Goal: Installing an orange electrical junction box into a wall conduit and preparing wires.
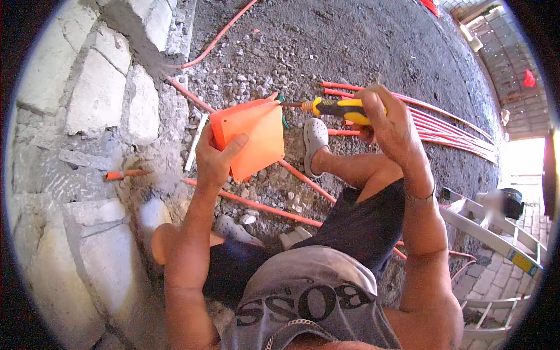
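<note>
While a pale stone wall takes up the far left, the left hand is clamped on the left edge of an orange box, thumb pressed on its flat face, fingers mostly hidden behind. The box sits above gravelly ground, between the two hands, which are well apart. At its upper right corner points the shaft of a yellow-and-black screwdriver; whether the tip touches, I cannot tell. The right hand is curled closed around the handle's rear end. Beyond it, orange pipes lie bundled, then a ladder.
</note>
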`<state>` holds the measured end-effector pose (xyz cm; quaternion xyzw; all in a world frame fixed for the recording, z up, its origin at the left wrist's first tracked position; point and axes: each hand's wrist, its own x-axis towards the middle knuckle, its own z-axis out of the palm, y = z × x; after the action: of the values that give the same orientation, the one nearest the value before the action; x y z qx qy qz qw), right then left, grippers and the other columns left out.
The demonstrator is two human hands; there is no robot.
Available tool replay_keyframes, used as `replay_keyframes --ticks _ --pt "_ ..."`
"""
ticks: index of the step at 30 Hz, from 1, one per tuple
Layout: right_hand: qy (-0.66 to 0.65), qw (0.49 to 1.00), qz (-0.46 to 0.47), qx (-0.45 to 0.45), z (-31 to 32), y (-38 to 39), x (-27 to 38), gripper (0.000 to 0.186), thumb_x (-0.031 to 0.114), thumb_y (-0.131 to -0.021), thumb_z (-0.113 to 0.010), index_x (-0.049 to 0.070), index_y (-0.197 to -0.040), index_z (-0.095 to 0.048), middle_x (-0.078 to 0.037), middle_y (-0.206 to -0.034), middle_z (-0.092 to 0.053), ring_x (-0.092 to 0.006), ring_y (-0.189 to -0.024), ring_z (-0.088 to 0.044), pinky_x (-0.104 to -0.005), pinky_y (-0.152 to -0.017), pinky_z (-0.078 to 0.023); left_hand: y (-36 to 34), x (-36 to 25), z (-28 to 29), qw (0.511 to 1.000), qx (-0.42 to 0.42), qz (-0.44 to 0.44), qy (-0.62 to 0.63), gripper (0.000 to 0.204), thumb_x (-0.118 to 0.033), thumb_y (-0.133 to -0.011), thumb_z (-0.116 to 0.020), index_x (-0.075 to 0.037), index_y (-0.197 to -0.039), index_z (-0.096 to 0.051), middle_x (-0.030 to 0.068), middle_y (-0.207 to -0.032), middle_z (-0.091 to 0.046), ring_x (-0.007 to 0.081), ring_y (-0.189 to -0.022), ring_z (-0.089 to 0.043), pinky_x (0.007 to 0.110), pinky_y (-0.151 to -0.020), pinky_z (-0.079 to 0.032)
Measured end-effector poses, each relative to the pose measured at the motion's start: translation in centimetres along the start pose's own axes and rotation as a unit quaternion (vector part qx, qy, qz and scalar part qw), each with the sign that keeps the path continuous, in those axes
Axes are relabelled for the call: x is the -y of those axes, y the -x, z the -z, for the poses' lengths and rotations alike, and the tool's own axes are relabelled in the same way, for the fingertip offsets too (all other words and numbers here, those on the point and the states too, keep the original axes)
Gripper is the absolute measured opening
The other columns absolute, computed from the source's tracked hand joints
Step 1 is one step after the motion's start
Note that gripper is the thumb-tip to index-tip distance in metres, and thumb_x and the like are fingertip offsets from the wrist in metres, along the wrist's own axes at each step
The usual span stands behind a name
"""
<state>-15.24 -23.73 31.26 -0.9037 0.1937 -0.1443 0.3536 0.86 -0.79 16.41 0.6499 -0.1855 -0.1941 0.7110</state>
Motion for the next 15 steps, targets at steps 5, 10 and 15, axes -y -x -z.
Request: replay_keyframes --ticks 5,10,15 --pt "0.056 0.975 0.212 -0.023 -0.6 -0.8 -1.0 0.028 0.027 -0.086 -0.06 0.003 -0.102 -0.06 -0.015 -0.082 -0.066 -0.0196 -0.072 -0.066 -0.0304 -0.063 -0.052 -0.3 0.7 -0.1 1.0 -0.019 0.011 -0.01 0.041 -0.015 -0.077 -0.075 0.002 -0.108 -0.055 0.008 -0.098 -0.063 0.0138 -0.086 -0.06 0.028 -0.076 -0.051" --pt "-0.043 0.993 -0.107 0.013 -0.4 -1.1 -1.2 0.048 0.043 -0.09 -0.055 -0.003 -0.103 -0.058 -0.011 -0.08 -0.065 -0.016 -0.068 -0.063 -0.0294 -0.063 -0.052 -0.6 2.3 0.2 0.999 -0.03 0.034 -0.002 0.037 -0.017 -0.076 -0.077 0.002 -0.102 -0.06 0.0075 -0.096 -0.064 0.0127 -0.08 -0.06 0.026 -0.072 -0.05" --pt "-0.042 0.999 -0.003 -0.033 -1.1 -0.4 -1.5 0.046 0.042 -0.091 -0.051 -0.003 -0.096 -0.058 -0.009 -0.076 -0.062 -0.0143 -0.057 -0.059 -0.0253 -0.054 -0.05 -1.4 2.9 1.1 0.999 -0.037 0.026 0.007 0.037 -0.014 -0.079 -0.072 0.003 -0.108 -0.057 0.0085 -0.101 -0.063 0.016 -0.086 -0.061 0.029 -0.076 -0.05"
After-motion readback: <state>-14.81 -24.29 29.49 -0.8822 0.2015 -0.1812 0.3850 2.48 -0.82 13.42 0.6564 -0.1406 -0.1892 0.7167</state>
